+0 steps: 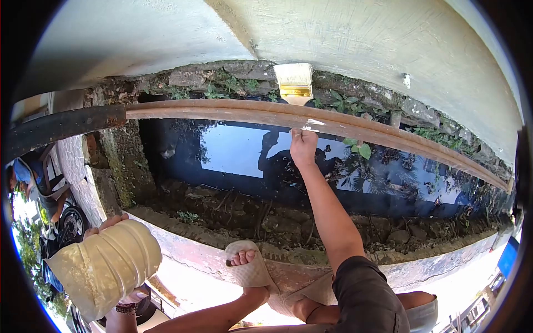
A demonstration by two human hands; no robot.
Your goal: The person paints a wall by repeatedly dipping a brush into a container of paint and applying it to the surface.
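Observation:
My right hand (303, 147) is closed around the handle of a paintbrush (294, 83). The brush has wide pale bristles and a gold-coloured ferrule, and its bristles point up toward the pale wall (333, 33). A rusty metal bar (222, 109) crosses in front of the handle and hides part of it. At lower left, my left hand (135, 296) grips a ribbed, cream-coloured plastic container (114, 258), tilted on its side in this view. Fingers show above the container and the thumb below it; what is inside is hidden.
Below the bar lies a channel of dark water (233, 150) with reflections, edged by mossy stones (250, 69) and small plants (363, 150). My sandalled foot (244, 258) rests on the low ledge (189, 252). A motorcycle wheel (72, 223) and a person (33, 172) are at far left.

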